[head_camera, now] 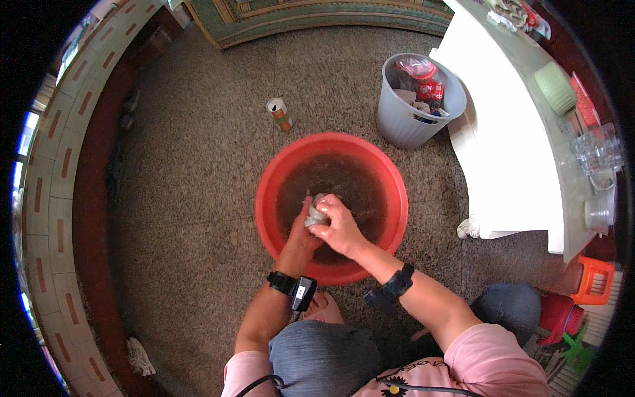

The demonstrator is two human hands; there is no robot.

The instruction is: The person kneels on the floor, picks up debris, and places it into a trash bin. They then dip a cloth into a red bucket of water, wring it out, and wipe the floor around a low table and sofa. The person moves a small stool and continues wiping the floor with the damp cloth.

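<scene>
A red plastic basin (266, 213) of dark, murky water stands on the floor before me. Over the water, my left hand (303, 231) and my right hand (340, 226) come together around a small, wet, greyish-white item (316, 217), which looks like a bunched cloth. The left palm supports it from the left and below. From the right, the fingers and thumb of my right hand grip it. Most of the item is hidden by the hands, so its exact kind cannot be told. Black bands are strapped around both wrists.
An opened drink can (281, 115) stands just beyond the basin. Farther right, a grey waste bin (404, 119) holds wrappers and a red-labelled bottle. A white table panel (516, 149) borders the right side, near an orange plastic stool (594, 281). A green carved cabinet (322, 25) lies ahead.
</scene>
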